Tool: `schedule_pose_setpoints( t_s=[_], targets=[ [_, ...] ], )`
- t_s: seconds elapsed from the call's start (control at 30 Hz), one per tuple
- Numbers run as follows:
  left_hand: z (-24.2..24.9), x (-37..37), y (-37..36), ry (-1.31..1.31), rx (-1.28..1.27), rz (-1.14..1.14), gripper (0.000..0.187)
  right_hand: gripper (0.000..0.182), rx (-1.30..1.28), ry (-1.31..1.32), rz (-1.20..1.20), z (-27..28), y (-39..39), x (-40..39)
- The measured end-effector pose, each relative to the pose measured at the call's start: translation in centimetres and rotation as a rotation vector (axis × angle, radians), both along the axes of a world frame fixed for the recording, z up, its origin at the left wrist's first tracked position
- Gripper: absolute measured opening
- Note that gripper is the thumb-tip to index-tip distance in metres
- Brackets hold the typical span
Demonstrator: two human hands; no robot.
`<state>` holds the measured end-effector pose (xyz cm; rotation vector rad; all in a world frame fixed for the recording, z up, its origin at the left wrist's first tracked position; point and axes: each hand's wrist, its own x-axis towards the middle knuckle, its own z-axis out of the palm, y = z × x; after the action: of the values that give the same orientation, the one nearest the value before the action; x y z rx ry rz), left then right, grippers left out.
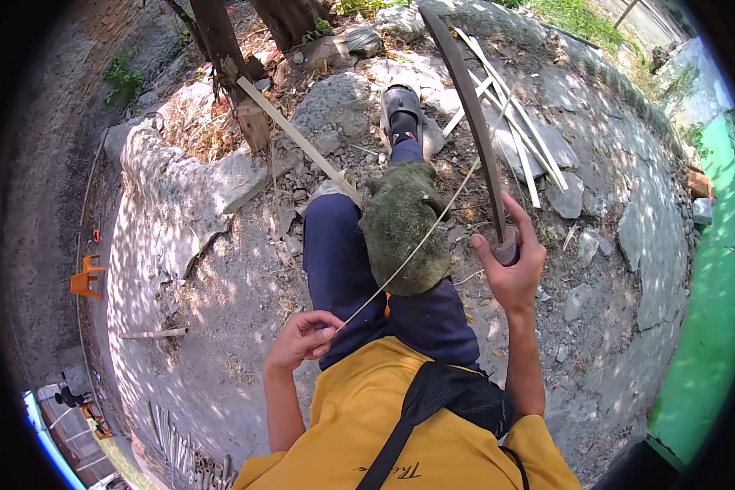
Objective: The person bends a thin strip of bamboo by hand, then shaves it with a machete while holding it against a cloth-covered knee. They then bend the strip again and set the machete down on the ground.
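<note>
Bamboo strip (420,237) is running from lower centre across the green pad (404,229) on the knee. Left hand (302,339) fingers are pinching its end; right hand (510,265) is gripping the long blade (469,114) shut. I am judging slip risk: blade skidding toward the leg.

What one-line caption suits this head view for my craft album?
Seated on rubble, left hand pinches a thin bamboo strip over a green knee pad; right hand grips a long curved blade.

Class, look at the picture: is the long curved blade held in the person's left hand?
No. The right hand grips the blade by its handle, while the left hand pinches a thin strip.
</note>
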<state>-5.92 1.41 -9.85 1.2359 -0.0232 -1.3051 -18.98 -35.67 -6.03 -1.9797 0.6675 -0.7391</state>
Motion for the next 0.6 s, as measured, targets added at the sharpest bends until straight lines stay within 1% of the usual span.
schedule_pose_setpoints(
  t_s=[0.03,0.1,0.17,0.3,0.37,0.4,0.47,0.6],
  targets=[
    [0.0,-0.1,0.3,0.001,-0.002,0.000,0.019,0.067,0.040,-0.052,-0.011,-0.2,-0.1,0.0],
    [0.2,-0.3,0.8,-0.066,0.010,-0.043,0.018,0.067,0.048,-0.009,-0.019,-0.1,-0.1,-0.3],
    [0.2,-0.5,1.4,-0.045,-0.016,-0.039,0.017,0.066,0.213,-0.071,-0.003,-0.5,0.1,-0.5],
    [0.5,-0.6,1.6,-0.040,-0.041,-0.081,0.017,0.064,0.304,-0.030,-0.007,-0.3,0.4,-1.0],
    [0.5,-0.6,1.6,-0.020,-0.055,-0.097,0.018,0.067,0.406,-0.107,0.012,-1.0,0.6,-1.1],
    [0.7,-0.6,1.3,-0.028,-0.025,-0.094,0.017,0.067,0.405,-0.107,0.010,-1.3,0.7,-1.1],
    [0.8,-0.6,1.2,-0.035,0.006,-0.092,0.017,0.073,0.421,-0.211,-0.045,-1.8,1.2,-0.9],
    [0.8,-0.6,1.0,-0.031,-0.017,-0.117,0.016,0.079,0.471,-0.191,-0.026,0.0,1.3,-0.9]
  ],
)
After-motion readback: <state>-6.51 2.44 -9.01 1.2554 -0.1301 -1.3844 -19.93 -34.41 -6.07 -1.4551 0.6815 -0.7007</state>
